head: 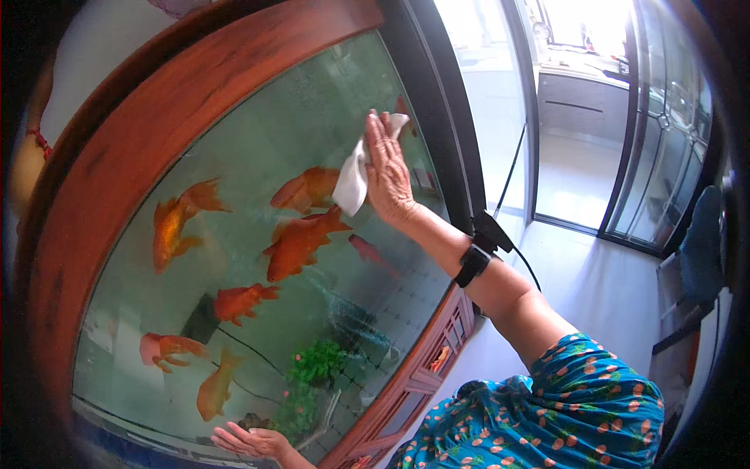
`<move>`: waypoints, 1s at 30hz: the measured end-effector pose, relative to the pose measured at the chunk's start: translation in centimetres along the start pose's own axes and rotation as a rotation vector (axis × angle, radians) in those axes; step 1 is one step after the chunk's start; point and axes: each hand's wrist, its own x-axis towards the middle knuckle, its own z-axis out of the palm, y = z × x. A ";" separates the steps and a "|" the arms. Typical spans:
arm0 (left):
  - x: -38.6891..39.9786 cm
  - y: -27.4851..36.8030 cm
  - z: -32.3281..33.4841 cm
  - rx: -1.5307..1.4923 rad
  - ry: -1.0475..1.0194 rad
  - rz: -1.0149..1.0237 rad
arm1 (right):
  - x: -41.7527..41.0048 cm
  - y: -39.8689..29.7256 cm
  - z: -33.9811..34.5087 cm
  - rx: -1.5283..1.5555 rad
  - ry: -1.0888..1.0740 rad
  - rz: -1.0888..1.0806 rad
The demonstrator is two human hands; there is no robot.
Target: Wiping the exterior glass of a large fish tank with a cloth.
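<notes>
My right hand [388, 170] lies flat over a white cloth [353, 180], pressing it to the glass front of a large aquarium [246, 146]. Parts of the cloth stick out on both sides of the fingers. At the bottom of the view, my left hand [252, 441] is held out with its fingers extended and nothing in it. It is close to the lower glass; whether it touches is unclear. Behind the pane swim several orange fish, including a large one [302, 243] below the cloth and a golden one [173, 231] farther left.
Reddish wood trim [135, 117] and a black post [436, 105] frame the tank. Inside are green plants [316, 363] and a dark box [200, 319] with a cable. A black cable [527, 267] hangs beside the post. Glass sliding doors [662, 129] stand at right, near a dark chair [700, 246].
</notes>
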 end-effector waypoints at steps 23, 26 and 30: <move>1.4 1.6 0.0 -0.066 0.056 -0.074 | 9.0 0.6 2.2 -0.022 0.157 0.053; 0.8 1.3 0.5 -0.070 0.060 -0.064 | 9.8 -2.9 2.9 0.086 0.116 -0.080; 1.2 1.4 -0.7 -0.034 0.025 -0.059 | 10.9 -3.4 3.0 0.033 0.082 -0.112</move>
